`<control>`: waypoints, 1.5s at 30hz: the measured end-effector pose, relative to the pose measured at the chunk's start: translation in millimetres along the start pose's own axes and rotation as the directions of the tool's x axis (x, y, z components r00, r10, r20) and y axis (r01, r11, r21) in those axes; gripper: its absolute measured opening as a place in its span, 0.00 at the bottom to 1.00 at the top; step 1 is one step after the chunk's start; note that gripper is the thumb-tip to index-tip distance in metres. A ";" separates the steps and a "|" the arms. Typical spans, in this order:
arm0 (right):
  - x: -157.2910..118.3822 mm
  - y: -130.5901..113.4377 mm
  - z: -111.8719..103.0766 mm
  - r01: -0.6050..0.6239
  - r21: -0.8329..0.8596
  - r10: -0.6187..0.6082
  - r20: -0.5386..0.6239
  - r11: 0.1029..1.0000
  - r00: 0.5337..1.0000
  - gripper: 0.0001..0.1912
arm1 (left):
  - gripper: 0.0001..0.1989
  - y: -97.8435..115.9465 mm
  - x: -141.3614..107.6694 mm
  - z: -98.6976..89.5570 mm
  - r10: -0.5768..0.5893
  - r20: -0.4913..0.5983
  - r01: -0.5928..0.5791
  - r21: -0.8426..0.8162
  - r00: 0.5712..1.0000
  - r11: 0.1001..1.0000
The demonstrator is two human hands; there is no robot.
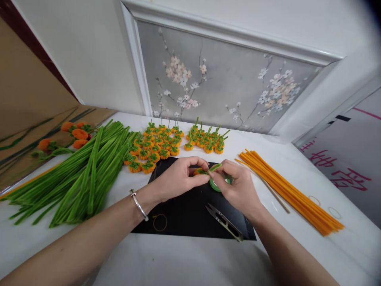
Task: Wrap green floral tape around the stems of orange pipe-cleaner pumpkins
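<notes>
My left hand is closed around a small orange pipe-cleaner pumpkin, most of it hidden by the fingers. Pinched in my right hand is the green pipe-cleaner stem that rises from that pumpkin. Both hands meet over a black mat. Just under my right fingers sits a roll of green tape, partly covered. On the mat, nearer to me, lie thread snips and a thin tan rubber band.
Long green pipe cleaners spread across the left. Several finished orange pumpkins stand behind the mat, with more stemmed pumpkins beside them. Orange pipe cleaners and a thin stick lie at right. Orange flowers rest far left.
</notes>
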State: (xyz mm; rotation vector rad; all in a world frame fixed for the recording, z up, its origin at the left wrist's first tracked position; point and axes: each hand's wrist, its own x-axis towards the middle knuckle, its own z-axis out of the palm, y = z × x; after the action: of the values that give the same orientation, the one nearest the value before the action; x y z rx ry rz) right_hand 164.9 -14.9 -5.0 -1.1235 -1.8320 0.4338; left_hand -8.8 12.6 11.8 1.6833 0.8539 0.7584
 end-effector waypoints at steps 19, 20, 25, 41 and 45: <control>1.5 9.6 2.7 -0.062 0.182 0.039 0.131 0.981 0.991 0.03 | 0.10 -15.8 6.0 -4.7 0.039 0.076 -0.023 -0.205 0.996 0.978; 1.7 9.3 2.5 -0.048 0.159 0.029 0.121 0.986 0.992 0.04 | 0.11 -16.8 6.7 -4.5 0.037 0.050 -0.026 -0.214 0.998 0.977; 3.0 6.3 4.4 0.050 -0.060 -0.046 0.063 0.997 0.997 0.06 | 0.11 -17.4 8.8 -4.1 0.056 -0.053 -0.064 -0.149 0.997 0.987; 6.9 0.2 -1.8 -0.021 0.039 0.019 0.057 0.999 0.998 0.04 | 0.07 -16.8 10.2 -10.8 -0.163 -0.075 0.148 -0.171 0.984 0.974; 8.3 2.3 -3.2 -0.037 0.026 0.036 0.053 0.999 0.998 0.03 | 0.07 -15.7 10.6 -9.9 -0.154 -0.070 0.143 -0.145 0.986 0.979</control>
State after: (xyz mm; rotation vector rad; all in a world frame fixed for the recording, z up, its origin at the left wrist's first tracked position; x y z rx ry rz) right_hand 167.4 -7.2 -0.6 -1.1383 -1.8481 0.5117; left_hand -13.8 29.6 -0.2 1.4564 0.9500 0.7690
